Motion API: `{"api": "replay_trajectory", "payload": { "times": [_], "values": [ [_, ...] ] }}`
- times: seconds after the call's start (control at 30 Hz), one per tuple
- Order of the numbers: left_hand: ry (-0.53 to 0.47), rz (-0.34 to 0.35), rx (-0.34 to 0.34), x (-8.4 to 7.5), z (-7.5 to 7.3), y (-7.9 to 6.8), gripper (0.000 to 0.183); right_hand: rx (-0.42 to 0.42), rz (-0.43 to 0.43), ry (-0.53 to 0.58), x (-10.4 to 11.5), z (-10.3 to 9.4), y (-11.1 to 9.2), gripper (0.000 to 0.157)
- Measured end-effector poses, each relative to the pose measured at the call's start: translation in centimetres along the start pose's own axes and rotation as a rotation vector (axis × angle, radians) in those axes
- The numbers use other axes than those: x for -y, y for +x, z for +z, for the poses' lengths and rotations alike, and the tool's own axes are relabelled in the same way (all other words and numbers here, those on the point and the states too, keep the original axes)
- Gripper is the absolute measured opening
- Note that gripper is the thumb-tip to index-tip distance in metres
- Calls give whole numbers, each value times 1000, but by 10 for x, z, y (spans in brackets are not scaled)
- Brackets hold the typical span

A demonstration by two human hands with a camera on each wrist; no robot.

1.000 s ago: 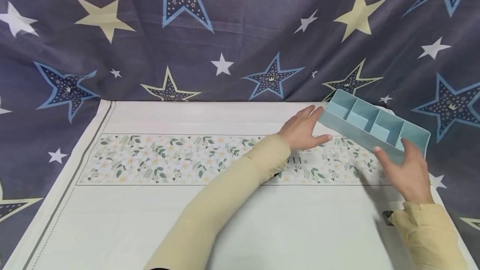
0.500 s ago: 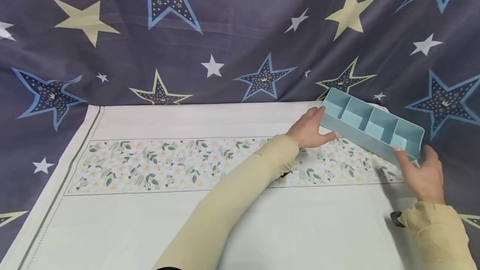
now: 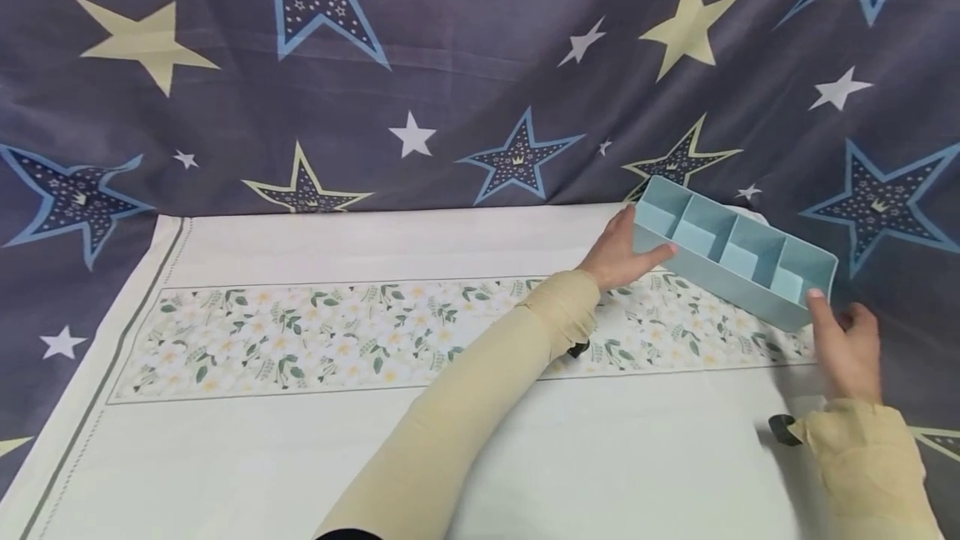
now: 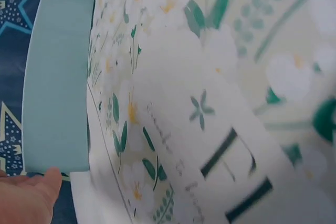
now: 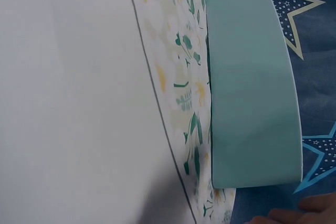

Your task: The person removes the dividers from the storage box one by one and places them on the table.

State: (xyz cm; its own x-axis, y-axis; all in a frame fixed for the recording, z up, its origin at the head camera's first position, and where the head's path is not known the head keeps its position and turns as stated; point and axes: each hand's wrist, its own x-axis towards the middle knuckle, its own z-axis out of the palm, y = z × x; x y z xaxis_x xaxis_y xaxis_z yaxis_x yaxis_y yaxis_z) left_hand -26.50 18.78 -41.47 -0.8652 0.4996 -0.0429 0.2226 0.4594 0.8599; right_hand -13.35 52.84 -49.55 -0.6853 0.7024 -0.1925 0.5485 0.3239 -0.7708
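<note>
A light blue-green organizer box [image 3: 731, 265] with several compartments in a row lies slanted at the back right of the table. My left hand [image 3: 618, 255] is at its left end, fingers extended up along that end and thumb pointing along the front wall. In the left wrist view that hand's thumb [image 4: 47, 187] meets the edge of the box's end. My right hand [image 3: 847, 348] is by the right end, thumb up near the front corner and fingers bent loosely. The right wrist view shows its fingers [image 5: 299, 213] a little apart from the box [image 5: 254, 93].
The white tablecloth [image 3: 262, 457] carries a printed floral band [image 3: 300, 340] that runs under the box. A dark star-patterned curtain [image 3: 465, 40] hangs right behind the table and down its sides. The compartments visible from above hold nothing.
My right hand has moved from over the box's front right wall to outside its right end. The left hand has come closer to the left end. The head view has panned slightly right.
</note>
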Motion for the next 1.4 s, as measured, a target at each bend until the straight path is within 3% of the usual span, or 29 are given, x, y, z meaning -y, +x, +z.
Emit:
{"api": "replay_trajectory", "payload": {
  "times": [0.13, 0.3, 0.53, 0.7, 1.0, 1.4],
  "values": [
    [-85, -17, -5, 2, 2, 1, 92, 12, 19, 52, 13, 3, -12, 98],
    [-96, -11, 1, 5, 4, 4, 92, 49, 50, 154, 34, 0, -31, 94],
    [-120, -14, -2, 7, 5, 6, 92, 10, 116, 315, 10, 13, -2, 90],
    [-118, -18, -6, 8, 4, 7, 92, -12, 113, 384, 6, 15, 2, 86],
    [-121, -25, -40, 9, 2, 6, 88, -168, 73, 354, 2, 22, -1, 62],
    [-96, -53, -87, 5, 3, 5, 67, -233, 51, 219, 3, 25, -5, 45]
  ]
}}
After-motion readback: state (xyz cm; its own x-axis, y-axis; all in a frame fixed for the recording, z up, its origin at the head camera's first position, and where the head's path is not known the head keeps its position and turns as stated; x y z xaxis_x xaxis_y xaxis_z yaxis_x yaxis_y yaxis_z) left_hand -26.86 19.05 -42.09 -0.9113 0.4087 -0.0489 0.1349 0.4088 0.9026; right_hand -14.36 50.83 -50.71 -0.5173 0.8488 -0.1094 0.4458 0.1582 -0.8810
